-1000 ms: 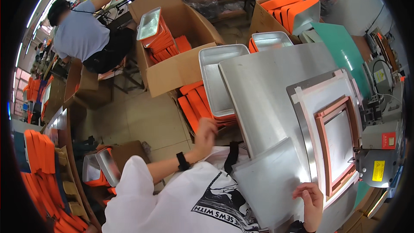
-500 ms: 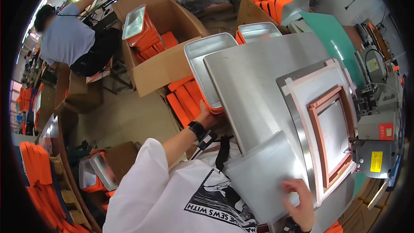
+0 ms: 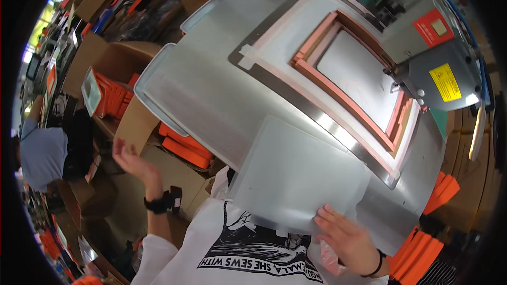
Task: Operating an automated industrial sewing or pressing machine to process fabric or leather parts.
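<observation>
My right hand lies flat on the near edge of a thin grey sheet that rests on the steel table of a press machine. My left hand is raised off the left side of the table, fingers spread and empty, a black watch on its wrist. Beyond the sheet sits a rectangular orange frame set in a pale plate on the machine bed. The frame's opening shows a bare grey surface.
A grey machine head with red and yellow labels stands at the right. Cardboard boxes of orange flat items and a metal tray lie left of the table. Another person sits at far left. Orange stacks lie at lower right.
The view has swung toward the machine. My left hand has come off the orange stack beside the table and now hangs open in the air. My right hand stays on the grey sheet.
</observation>
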Motion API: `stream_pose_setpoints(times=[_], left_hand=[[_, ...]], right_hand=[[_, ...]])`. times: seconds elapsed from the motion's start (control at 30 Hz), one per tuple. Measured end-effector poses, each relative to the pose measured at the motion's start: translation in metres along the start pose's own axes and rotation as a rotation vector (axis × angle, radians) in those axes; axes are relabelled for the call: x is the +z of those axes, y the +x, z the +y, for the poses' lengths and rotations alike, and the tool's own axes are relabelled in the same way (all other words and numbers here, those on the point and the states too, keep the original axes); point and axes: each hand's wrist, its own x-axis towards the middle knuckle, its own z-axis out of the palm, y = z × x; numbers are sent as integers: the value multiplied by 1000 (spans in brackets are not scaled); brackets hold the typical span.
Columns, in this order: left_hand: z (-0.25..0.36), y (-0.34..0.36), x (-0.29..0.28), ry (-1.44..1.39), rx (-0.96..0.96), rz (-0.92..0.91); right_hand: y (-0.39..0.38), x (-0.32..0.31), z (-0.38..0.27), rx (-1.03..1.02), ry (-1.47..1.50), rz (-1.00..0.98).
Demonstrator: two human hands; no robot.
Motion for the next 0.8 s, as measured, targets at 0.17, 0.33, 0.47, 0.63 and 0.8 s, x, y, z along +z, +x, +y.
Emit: stream_pose_setpoints(times=[0.17, 0.33, 0.47, 0.63, 0.8], left_hand=[[120, -40, 30, 198, -40, -975], [173, -62, 54, 202, -330, -1404], [190, -46, 115, 180, -632, -1790], [200, -75, 179, -121, -922, -2014], [154, -85, 251, 189, -321, -2283]], right_hand=[[5, -28, 22, 156, 299, -55], [15, -60, 14, 335, 268, -76], [13, -81, -2, 98, 18, 478], [75, -79, -12, -303, -352, 465], [92, -46, 24, -195, -71, 235]])
